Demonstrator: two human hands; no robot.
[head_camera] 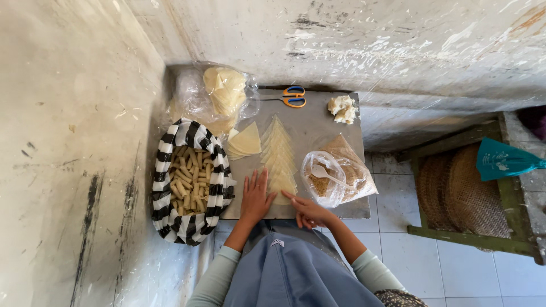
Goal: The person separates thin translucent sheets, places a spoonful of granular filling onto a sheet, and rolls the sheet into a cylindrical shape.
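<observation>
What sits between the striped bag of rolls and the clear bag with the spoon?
In the head view, the left hand lies flat beside the row of overlapping triangular wrappers on the grey board, with a smaller wrapper stack farther back.

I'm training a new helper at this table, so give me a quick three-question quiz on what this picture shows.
1. True or false: the scissors lie at the far edge of the table, away from the person.
2. Which container holds the rolled pastry sticks? A) the clear plastic bag with the white spoon B) the black-and-white striped basket C) the woven tray by the floor
3. What does the left hand rest beside?

Key
1. True.
2. B, the striped basket.
3. The near end of the row of overlapping triangular wrappers; the left hand lies flat, and the right hand touches the same end with its fingertips.
</observation>
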